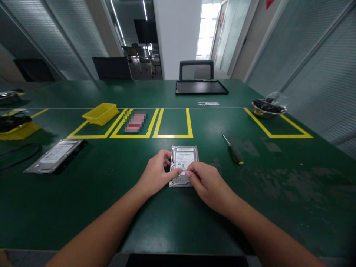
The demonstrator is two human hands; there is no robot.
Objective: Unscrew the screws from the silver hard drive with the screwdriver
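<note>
A hard drive [183, 157] with a white label lies flat on the green table in front of me. My left hand [157, 170] holds it by the left side, its fingers curled at the edge and its thumb across the label's lower part. Over the drive's lower right, my right hand [207, 181] is closed in a pinch, thumb and index finger together at the label. Whatever sits between those fingertips is too small to make out. To the right lies a screwdriver [233, 151] with a dark handle and yellow end.
A second hard drive [57, 154] lies at left, near a black cable [20, 159]. Beyond are a yellow tray [101, 113], a blurred-out pink item [135, 122] and yellow tape outlines. A flat black-framed panel [201, 87] and a metal bowl of dark parts [268, 109] stand farther back.
</note>
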